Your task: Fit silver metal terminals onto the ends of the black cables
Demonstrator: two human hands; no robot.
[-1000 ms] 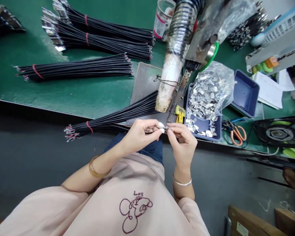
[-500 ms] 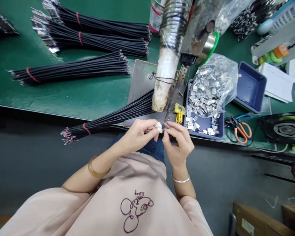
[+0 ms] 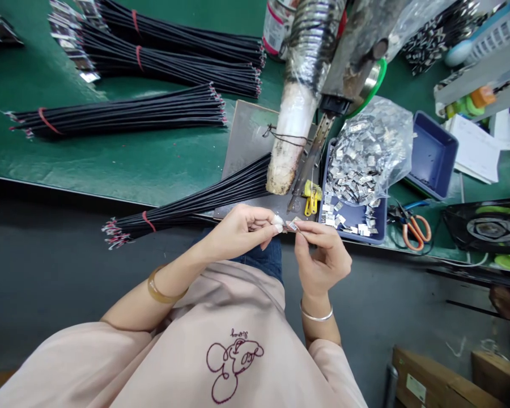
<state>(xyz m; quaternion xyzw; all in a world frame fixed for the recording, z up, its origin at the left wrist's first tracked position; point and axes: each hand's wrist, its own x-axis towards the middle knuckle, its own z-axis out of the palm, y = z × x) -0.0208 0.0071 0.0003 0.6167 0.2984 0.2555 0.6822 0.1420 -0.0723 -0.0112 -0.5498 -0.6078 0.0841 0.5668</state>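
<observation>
My left hand [image 3: 249, 229] is closed in a pinch, with white coverings on its fingertips. A thin black cable [image 3: 199, 219] runs in behind it, and a short dark end shows at the fingertips. My right hand [image 3: 325, 255] pinches a small flat silver metal connector [image 3: 293, 225] between thumb and index finger, almost touching the left fingertips. Just beyond my hands lies a banded bundle of black cables [image 3: 195, 195] with red and white wire ends. A soldering iron [image 3: 310, 158] points down above the hands, beside a white-wrapped duct [image 3: 287, 141].
A blue tray [image 3: 352, 235] holds a plastic bag [image 3: 374, 141] of silver connectors. Orange-handled pliers [image 3: 416, 232] lie to its right, near a second blue tray [image 3: 433, 150]. More cable bundles [image 3: 127, 116] lie at the left. A yellow clip [image 3: 311, 201] sits by the iron.
My right hand has shifted right, away from the left fingertips, and the silver connector now shows more plainly between its fingers. My left hand keeps its pinch. The view has shifted slightly.
</observation>
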